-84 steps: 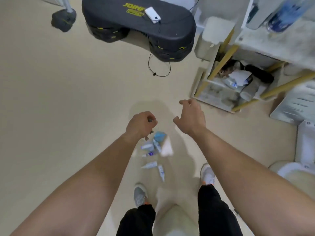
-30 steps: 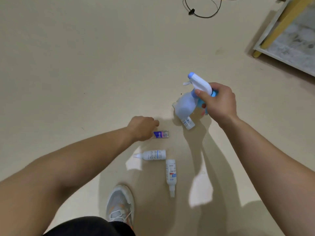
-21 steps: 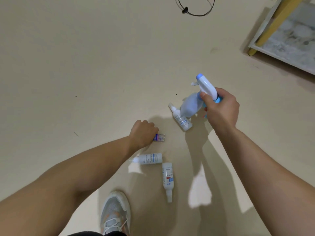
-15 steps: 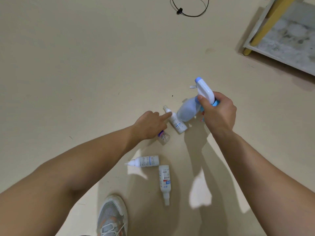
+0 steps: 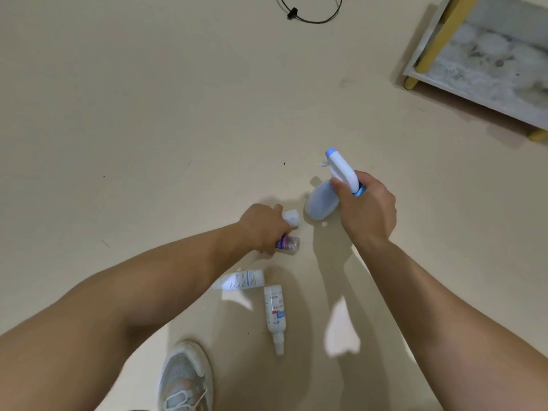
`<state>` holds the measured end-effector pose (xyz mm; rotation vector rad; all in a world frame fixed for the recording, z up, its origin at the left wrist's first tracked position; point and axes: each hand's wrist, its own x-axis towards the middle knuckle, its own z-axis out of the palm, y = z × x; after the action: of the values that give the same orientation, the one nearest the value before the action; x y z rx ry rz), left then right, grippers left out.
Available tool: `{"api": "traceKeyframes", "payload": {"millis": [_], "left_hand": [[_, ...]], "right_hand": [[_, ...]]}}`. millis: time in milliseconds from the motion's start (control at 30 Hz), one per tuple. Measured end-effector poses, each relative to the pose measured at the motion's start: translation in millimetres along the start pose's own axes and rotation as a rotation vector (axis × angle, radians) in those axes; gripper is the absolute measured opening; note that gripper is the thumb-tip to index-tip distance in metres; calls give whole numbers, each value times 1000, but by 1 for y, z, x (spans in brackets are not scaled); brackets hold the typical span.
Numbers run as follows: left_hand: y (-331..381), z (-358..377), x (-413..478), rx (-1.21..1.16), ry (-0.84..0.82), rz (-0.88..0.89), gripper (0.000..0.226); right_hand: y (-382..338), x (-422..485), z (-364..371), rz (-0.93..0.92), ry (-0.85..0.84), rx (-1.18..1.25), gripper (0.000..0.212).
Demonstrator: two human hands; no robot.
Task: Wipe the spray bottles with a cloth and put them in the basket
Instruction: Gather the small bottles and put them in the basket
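My right hand (image 5: 367, 209) is closed around the neck of a pale blue trigger spray bottle (image 5: 321, 203), holding it tilted just above the beige floor. My left hand (image 5: 262, 226) is closed on two small bottles at once. One is a white bottle (image 5: 291, 217) whose end sticks out past my fingers. The other is a clear bottle with a purple label (image 5: 287, 244), under my palm. Two more white bottles lie on the floor nearer me, one sideways (image 5: 244, 279) and one pointing towards me (image 5: 275, 310). No cloth or basket is in view.
A low shelf with yellow legs (image 5: 486, 63) stands at the top right. A black cable (image 5: 308, 17) loops on the floor at the top. My grey shoe (image 5: 185, 378) is at the bottom edge.
My left hand reached past the purple-labelled bottle to the small white bottle and closed on it. The camera dropped closer to the floor. My right hand kept hold of the trigger bottle.
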<state>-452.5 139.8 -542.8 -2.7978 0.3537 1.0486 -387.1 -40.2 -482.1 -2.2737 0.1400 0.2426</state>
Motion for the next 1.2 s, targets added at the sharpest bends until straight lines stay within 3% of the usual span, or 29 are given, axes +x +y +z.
{"api": "traceKeyframes", "payload": {"millis": [100, 333, 467, 667, 1067, 1200], "left_hand": [[-9, 8, -32, -244, -62, -101, 33], [-33, 29, -111, -447, -187, -175, 37], [-11, 48, -129, -196, -81, -25, 46], [29, 76, -122, -41, -122, 213, 46], [30, 95, -101, 11, -146, 230, 47], [37, 101, -103, 2, -79, 199, 40]], "right_hand": [[2, -19, -1, -9, -14, -46, 20], [6, -69, -14, 23, -55, -130, 17], [12, -91, -20, 61, -65, -138, 20], [18, -107, -24, 76, -85, -151, 20], [26, -106, -15, 27, -79, -163, 19], [25, -100, -13, 10, -64, -158, 20]]}}
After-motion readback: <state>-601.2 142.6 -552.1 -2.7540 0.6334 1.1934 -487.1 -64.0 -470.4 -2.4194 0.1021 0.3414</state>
